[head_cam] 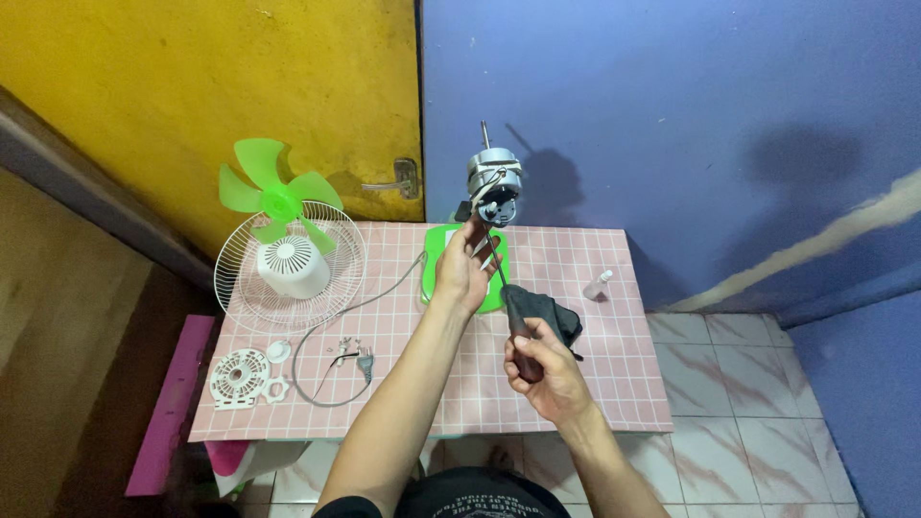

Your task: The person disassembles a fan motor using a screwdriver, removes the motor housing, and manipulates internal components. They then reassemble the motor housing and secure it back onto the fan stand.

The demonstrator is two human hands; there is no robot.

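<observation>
- Pink tiled worktop (pixel 576 384) in the middle of the frame, carrying all the parts.
- White wire fan guard (pixel 288 273) at centre left, with a white rear cover and the green fan blade (pixel 273 197) standing on it.
- Green fan base (pixel 443 259) at upper centre, behind the left hand, with the bare fan motor (pixel 493 180) upright above it, shaft pointing up.
- Left hand (pixel 463 273) closed around the fan neck just under the motor, nearer to the motor than the other hand.
- Right hand (pixel 542 369) at lower centre, clamped on the dark handle of the screwdriver (pixel 507 302).
- Long axis of the screwdriver running up and slightly left from the right hand, tip close under the motor; contact not possible to tell.
- Black cloth (pixel 556 315) just behind the handle.
- Small clear bottle (pixel 598 285) at centre right.
- Grey power cord (pixel 331 369), white round grille and small screws at lower left.
</observation>
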